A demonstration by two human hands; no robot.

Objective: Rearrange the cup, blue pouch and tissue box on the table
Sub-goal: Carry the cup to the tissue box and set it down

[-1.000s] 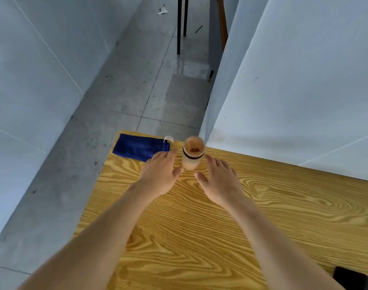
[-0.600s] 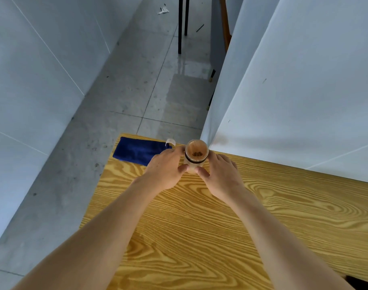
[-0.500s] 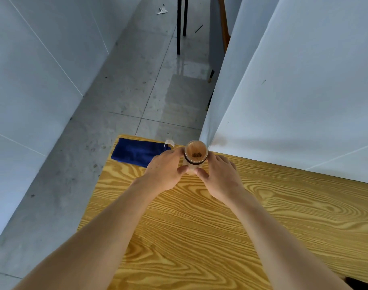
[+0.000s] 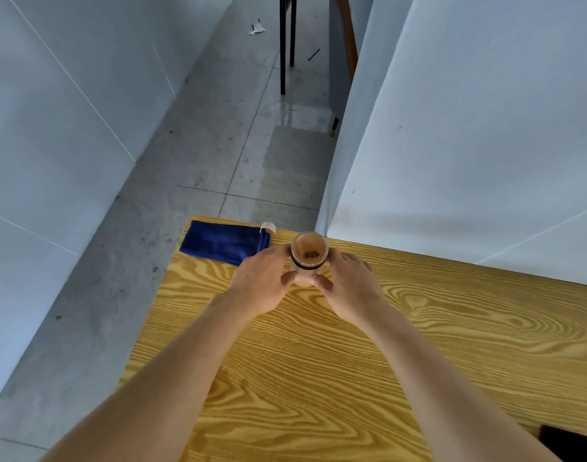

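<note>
Head view: cup (image 4: 308,260) upright, mouth up, long axis vertical.
Grip: left hand (image 4: 263,283) and right hand (image 4: 350,288) clasp it.
Nearby: blue pouch (image 4: 223,241) flat, just left.

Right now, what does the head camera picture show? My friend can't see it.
Two bare hands, left hand and right hand, grip a small translucent cup upright on a yellow wood-grain table. A flat dark blue fabric pouch lies beside it at the table's corner.
</note>
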